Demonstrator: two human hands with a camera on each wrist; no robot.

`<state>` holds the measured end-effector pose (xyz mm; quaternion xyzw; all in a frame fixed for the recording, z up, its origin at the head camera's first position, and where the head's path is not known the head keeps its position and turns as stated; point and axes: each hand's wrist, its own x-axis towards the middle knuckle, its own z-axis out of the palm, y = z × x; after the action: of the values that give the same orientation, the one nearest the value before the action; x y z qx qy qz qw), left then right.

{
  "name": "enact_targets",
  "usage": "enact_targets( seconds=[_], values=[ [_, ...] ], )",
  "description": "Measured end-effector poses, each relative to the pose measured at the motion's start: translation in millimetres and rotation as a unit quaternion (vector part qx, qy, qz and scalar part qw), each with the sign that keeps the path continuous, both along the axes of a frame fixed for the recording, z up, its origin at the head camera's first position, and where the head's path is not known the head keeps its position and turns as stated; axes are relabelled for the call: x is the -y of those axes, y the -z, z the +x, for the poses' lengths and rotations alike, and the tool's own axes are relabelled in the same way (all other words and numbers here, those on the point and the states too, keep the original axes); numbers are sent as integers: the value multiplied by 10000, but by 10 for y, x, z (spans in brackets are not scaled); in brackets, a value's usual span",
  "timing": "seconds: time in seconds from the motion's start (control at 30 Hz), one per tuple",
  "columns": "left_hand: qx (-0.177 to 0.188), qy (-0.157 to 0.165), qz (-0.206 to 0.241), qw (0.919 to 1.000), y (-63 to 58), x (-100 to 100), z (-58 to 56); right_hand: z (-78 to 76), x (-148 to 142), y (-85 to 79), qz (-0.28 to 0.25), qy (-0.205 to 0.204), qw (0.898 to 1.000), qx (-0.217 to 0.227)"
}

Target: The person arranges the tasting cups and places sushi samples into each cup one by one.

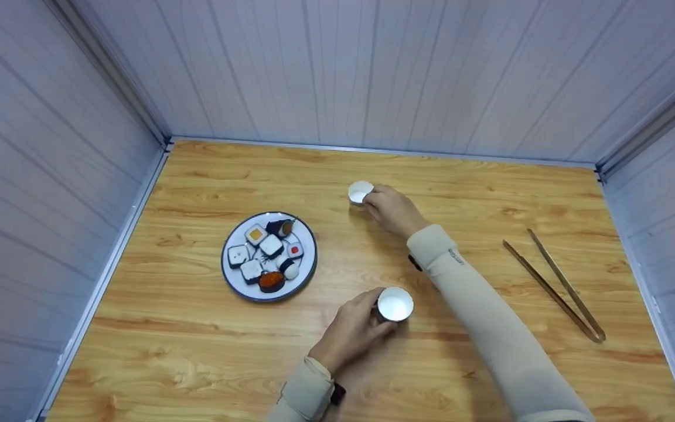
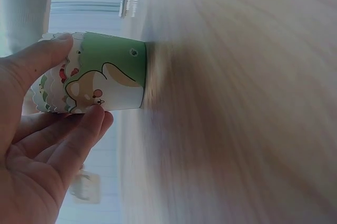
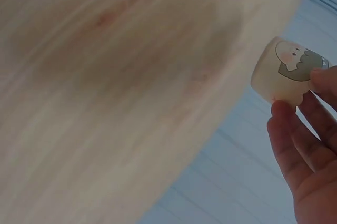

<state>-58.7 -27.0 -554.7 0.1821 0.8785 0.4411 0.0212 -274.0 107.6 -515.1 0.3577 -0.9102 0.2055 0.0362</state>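
My left hand point(image 1: 350, 329) grips a paper baking cup point(image 1: 396, 305) with a white inside, thumb on one side and fingers on the other. In the left wrist view that baking cup point(image 2: 118, 68) is green with a cartoon dog, and several scalloped rims are layered at its top, like nested cups; its base meets the wooden surface. Farther back, my right hand point(image 1: 397, 211) pinches a second paper baking cup point(image 1: 360, 191) by its side. The right wrist view shows this cup point(image 3: 271, 76) as cream with a cartoon figure, apparently held off the table.
A blue-rimmed white plate point(image 1: 308, 275) of sushi pieces point(image 1: 271, 246) stands left of both hands. Metal tongs point(image 1: 572, 299) lie spread on the right of the wooden table point(image 1: 197, 346). Pale panel walls point(image 1: 343, 70) enclose the back and sides.
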Motion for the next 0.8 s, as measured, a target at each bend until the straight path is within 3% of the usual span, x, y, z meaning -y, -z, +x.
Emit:
enact_targets(
  seconds=[0.23, 0.4, 0.6, 0.8],
  values=[
    [87, 26, -54, 9999, 1, -24, -2, -127, 95, 203, 69, 637, 9965, 543],
    [118, 35, -91, 9999, -3, -23, -12, -125, 147, 216, 230, 784, 9953, 521],
    [52, 57, -108, 9999, 4, -9, -8, -36, 108, 181, 77, 560, 9980, -283],
    [46, -3, -109, 9999, 4, 32, -16, 206, -67, 73, -439, 186, 9913, -1228]
  ],
)
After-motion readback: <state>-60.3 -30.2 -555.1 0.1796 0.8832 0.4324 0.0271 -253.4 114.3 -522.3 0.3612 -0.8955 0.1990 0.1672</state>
